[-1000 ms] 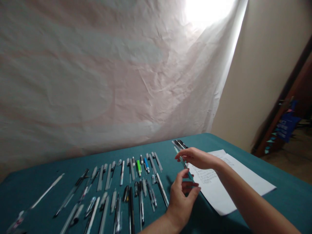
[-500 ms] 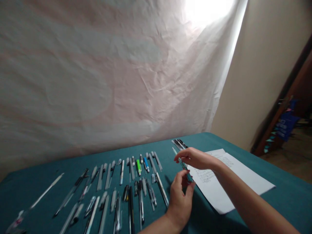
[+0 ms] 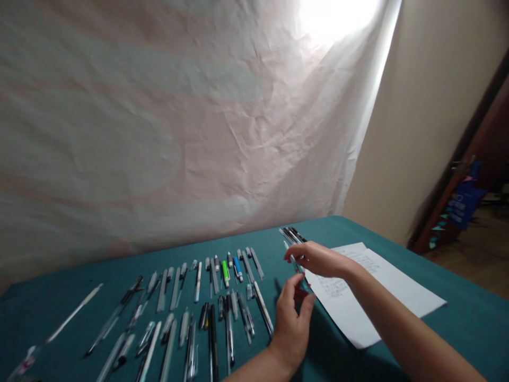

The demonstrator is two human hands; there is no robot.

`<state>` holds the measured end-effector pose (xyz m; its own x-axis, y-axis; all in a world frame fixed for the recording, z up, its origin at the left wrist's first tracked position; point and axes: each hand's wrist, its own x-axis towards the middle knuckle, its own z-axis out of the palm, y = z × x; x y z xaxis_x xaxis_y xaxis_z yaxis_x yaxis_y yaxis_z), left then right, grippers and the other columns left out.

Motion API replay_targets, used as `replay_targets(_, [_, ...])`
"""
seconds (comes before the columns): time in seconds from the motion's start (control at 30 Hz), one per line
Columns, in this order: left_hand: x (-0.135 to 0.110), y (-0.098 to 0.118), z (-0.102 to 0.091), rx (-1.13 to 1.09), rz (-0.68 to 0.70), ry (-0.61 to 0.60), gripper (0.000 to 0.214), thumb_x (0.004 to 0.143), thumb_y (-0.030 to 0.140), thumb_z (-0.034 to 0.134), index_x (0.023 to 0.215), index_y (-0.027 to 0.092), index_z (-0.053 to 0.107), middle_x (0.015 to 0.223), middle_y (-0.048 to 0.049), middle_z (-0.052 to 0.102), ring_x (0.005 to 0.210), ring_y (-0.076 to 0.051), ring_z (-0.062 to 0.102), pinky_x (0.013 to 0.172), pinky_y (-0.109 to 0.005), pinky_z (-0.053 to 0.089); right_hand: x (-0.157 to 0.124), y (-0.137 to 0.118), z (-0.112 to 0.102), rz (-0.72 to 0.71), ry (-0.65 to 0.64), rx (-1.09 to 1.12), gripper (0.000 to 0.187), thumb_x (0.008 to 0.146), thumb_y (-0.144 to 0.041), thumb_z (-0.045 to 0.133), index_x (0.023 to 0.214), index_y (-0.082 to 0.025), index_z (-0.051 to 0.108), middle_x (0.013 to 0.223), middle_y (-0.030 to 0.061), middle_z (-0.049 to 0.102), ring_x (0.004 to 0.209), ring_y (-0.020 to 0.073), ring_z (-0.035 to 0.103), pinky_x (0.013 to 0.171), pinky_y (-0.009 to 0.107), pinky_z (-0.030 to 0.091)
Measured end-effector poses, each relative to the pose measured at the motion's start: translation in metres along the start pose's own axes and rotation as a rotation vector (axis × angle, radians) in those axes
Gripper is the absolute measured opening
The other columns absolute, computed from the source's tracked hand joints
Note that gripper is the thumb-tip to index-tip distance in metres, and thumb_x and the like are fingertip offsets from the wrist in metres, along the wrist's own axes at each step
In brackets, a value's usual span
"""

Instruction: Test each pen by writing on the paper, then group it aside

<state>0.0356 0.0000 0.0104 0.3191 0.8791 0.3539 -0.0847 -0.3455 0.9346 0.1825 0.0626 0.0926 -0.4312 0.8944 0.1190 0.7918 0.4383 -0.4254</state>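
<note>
Both my hands grip one thin teal pen [image 3: 293, 262] above a teal table [image 3: 99, 265]. My right hand [image 3: 318, 260] pinches its upper part, fingers curled over it. Lower down, my left hand [image 3: 292, 318] has thumb and fingers closed on the pen's near end. Just right of the hands lies a white sheet of paper [image 3: 377, 292] with handwriting. A small bunch of dark pens [image 3: 292, 234] rests beyond my right hand.
Several pens and markers [image 3: 207, 297] lie in rows across the table to the left, among them a green one [image 3: 225, 271] and a blue one [image 3: 238, 268]. A white cloth backdrop [image 3: 178, 116] hangs behind. A doorway [image 3: 469, 191] opens at right.
My left hand has slid a little up and forward along the pen, its fingers closing tighter. My right hand has hardly moved.
</note>
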Motion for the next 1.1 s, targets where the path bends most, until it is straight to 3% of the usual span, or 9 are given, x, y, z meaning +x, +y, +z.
replay_targets(0.2, [-0.004,-0.004,0.003,-0.095,-0.036,-0.084,0.043,0.087,0.030,0.045,0.126,0.022,0.032,0.107,-0.0071,0.052,0.083,-0.014,0.055,0.080,-0.031,0.045,0.005,0.041,0.001,0.171,0.169,-0.171,0.038,0.062,-0.001,0.048,0.094,-0.019,0.058,0.075,0.0017,0.062,0.065,0.0117,0.053,0.056,0.019,0.032])
replay_targets(0.37, [-0.007,-0.003,0.004,0.014,-0.025,-0.139,0.032,0.088,0.030,0.042,0.118,0.020,0.040,0.107,-0.0072,0.053,0.087,-0.015,0.054,0.084,-0.034,0.043,-0.002,0.074,0.000,0.220,0.065,-0.034,0.031,0.068,-0.006,0.045,0.094,-0.019,0.056,0.067,-0.0008,0.058,0.049,0.0083,0.049,0.046,0.017,0.030])
replay_targets(0.53, [-0.008,0.000,0.002,0.067,-0.012,-0.152,0.028,0.088,0.030,0.041,0.114,0.020,0.043,0.106,-0.0073,0.054,0.089,-0.016,0.053,0.084,-0.035,0.042,-0.002,0.090,0.009,0.161,0.057,-0.040,0.027,0.067,-0.009,0.052,0.093,-0.016,0.057,0.079,0.0022,0.060,0.059,0.0099,0.050,0.054,0.019,0.035])
replay_targets(0.7, [-0.010,-0.001,0.002,0.108,0.018,-0.159,0.028,0.087,0.027,0.042,0.114,0.019,0.043,0.106,-0.0078,0.054,0.090,-0.017,0.053,0.085,-0.034,0.041,0.007,0.088,0.017,0.120,0.048,-0.044,0.024,0.066,-0.008,0.052,0.088,-0.014,0.057,0.069,-0.0003,0.057,0.060,0.0106,0.046,0.057,0.021,0.035])
replay_targets(0.87, [-0.011,-0.006,0.003,0.152,0.088,-0.176,0.031,0.084,0.017,0.044,0.115,0.017,0.042,0.105,-0.0090,0.054,0.097,-0.019,0.051,0.089,-0.034,0.039,0.020,0.069,0.027,0.041,0.014,-0.004,0.027,0.067,-0.004,0.049,0.091,-0.013,0.056,0.065,-0.0008,0.058,0.057,0.0100,0.048,0.055,0.019,0.035])
replay_targets(1.1, [-0.012,0.000,0.002,0.329,0.153,-0.279,0.036,0.076,0.008,0.046,0.110,0.019,0.046,0.108,-0.0084,0.050,0.099,-0.020,0.048,0.089,-0.034,0.038,0.033,0.051,0.041,-0.008,0.035,0.004,0.025,0.066,-0.004,0.054,0.089,-0.014,0.058,0.065,0.0009,0.059,0.059,0.0110,0.049,0.056,0.019,0.033])
